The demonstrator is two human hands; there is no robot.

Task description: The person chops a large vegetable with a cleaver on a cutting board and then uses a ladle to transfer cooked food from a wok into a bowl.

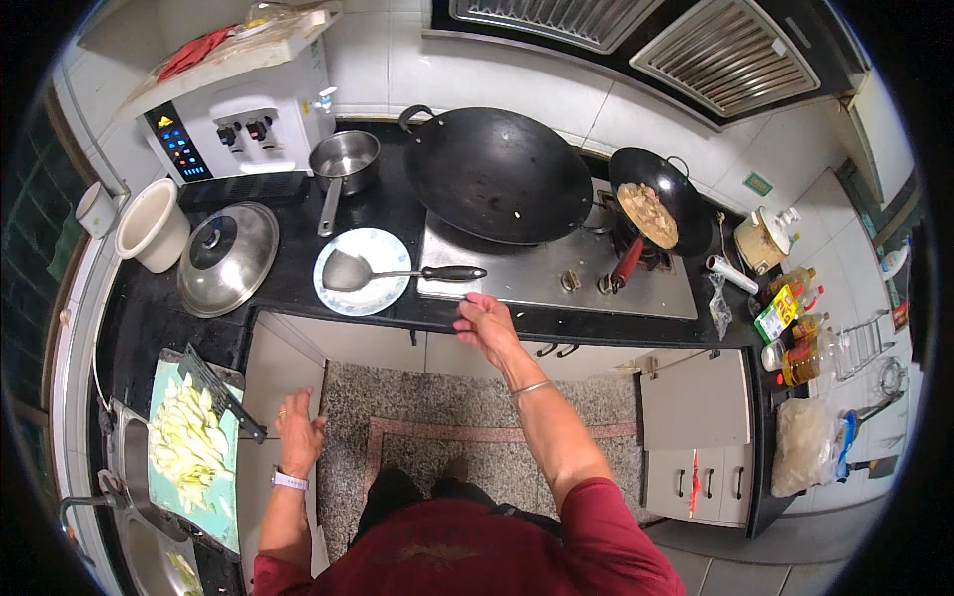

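Note:
My right hand point(484, 323) hovers before the counter's front edge, just below the black handle of a metal spatula point(395, 274). Its fingers are loosely bent and nothing shows in them. The spatula lies across a white plate point(343, 301) with a pale blue rim. Lower at the left, my left hand point(298, 432) hangs beside the counter with its fingers apart, holding nothing. Nearest to it are a dark cleaver point(217, 389) and a green cutting board point(226, 517) heaped with sliced pale green vegetable point(189, 442).
A large black wok point(497, 174) stands on the stove point(467, 295). Right of it, a smaller red-handled wok point(686, 199) holds sliced meat point(646, 211). A saucepan point(348, 159), domed lid point(229, 260) and white tub point(154, 228) stand left; bottles point(810, 358) line the right.

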